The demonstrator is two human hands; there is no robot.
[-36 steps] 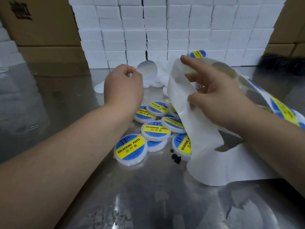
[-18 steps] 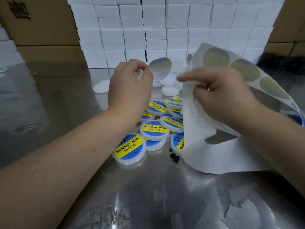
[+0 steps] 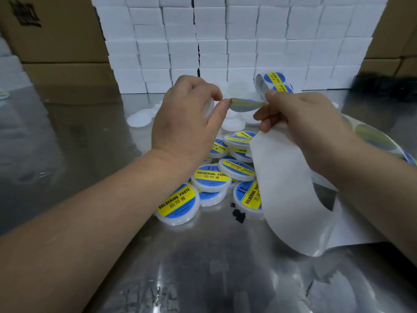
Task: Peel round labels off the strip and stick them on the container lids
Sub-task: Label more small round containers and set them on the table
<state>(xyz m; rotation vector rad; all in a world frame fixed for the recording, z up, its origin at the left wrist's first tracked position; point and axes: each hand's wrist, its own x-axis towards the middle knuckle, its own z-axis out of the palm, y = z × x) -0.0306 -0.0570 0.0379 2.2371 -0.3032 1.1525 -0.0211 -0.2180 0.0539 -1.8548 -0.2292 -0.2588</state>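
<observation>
Left hand [image 3: 187, 123] and right hand [image 3: 311, 129] both pinch one round label [image 3: 246, 104].
Strip [image 3: 286, 188] covers some labelled containers [image 3: 212, 177] on the table [image 3: 203, 267]; boxes [image 3: 225, 41] behind.

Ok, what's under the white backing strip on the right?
One labelled lid pokes out at the left edge of the strip; its right part is covered. Beyond that only the metal table shows. Whether more lids lie beneath cannot be seen.

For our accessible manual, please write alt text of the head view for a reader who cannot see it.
The left hand and right hand pinch a round label by opposite edges above the table; the right hand also holds the white strip. Below them lie labelled containers, with white boxes stacked behind.
</observation>
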